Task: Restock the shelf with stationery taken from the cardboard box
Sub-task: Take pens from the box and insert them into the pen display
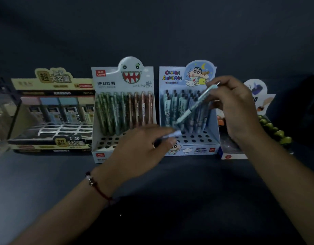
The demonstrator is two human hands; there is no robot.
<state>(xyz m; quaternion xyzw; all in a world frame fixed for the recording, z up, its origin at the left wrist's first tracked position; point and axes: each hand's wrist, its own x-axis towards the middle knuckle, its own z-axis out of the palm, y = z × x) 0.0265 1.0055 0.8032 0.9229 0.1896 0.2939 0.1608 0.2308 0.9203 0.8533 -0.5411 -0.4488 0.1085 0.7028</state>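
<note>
Pens stand in rows inside a blue cartoon display box [189,110] on a dark shelf [46,183], seen from above and in dim light. The right hand [235,106] hovers over this box and pinches a pale blue pen [193,106] between thumb and fingertips near its upper end. That pen slants down to the left, its lower tip just above the empty holes in the front of the box. The left hand [140,147] reaches in from the lower left, fingers curled around what looks like another pale pen [170,135], though blur makes this hard to judge. A red cord bracelet [97,186] circles the left wrist. Just left of the blue box stands a white display box [123,110] with a toothy ghost face on top, holding green and brown pens. Further left sits a yellow box [52,110] of small pastel cases. To the right, partly hidden by the right arm, another display holds round green items [274,129].
</note>
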